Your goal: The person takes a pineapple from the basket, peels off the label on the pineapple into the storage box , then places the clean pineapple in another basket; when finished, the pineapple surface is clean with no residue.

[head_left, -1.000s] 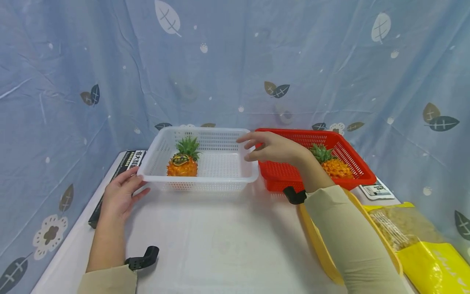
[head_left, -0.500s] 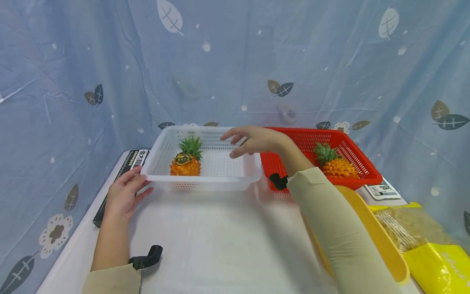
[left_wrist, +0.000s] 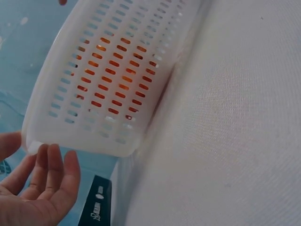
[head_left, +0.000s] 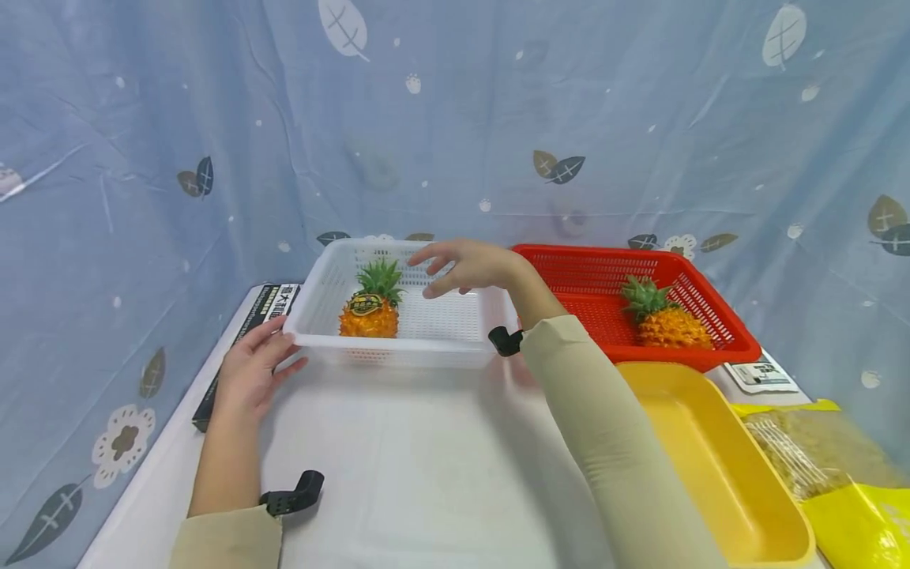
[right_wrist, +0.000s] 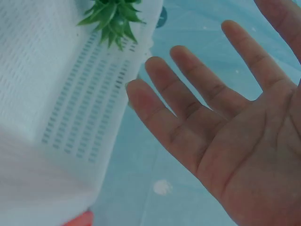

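Observation:
A white perforated basket (head_left: 398, 344) stands at the back of the table, with an orange pineapple (head_left: 370, 318) in its left part. My left hand (head_left: 249, 367) holds the basket's front left rim corner between thumb and fingers; in the left wrist view the fingertips (left_wrist: 54, 153) meet the corner from outside. My right hand (head_left: 472, 265) hovers over the basket's right half, holding nothing. Its fingers look spread and only lightly bent in the right wrist view, near the rim and the pineapple's green leaves (right_wrist: 113, 19).
A red basket (head_left: 586, 320) with another pineapple (head_left: 671, 325) stands right of the white one. In front of it lies a yellow tray (head_left: 704, 450), partly behind my right sleeve. A yellow bag (head_left: 817, 450) and a small packet (head_left: 761, 375) are far right. A dark box (head_left: 266, 304) lies left.
My right hand has moved left, from the white basket's right edge to above its inside. My left hand keeps its place at the corner. The head view has swung slightly.

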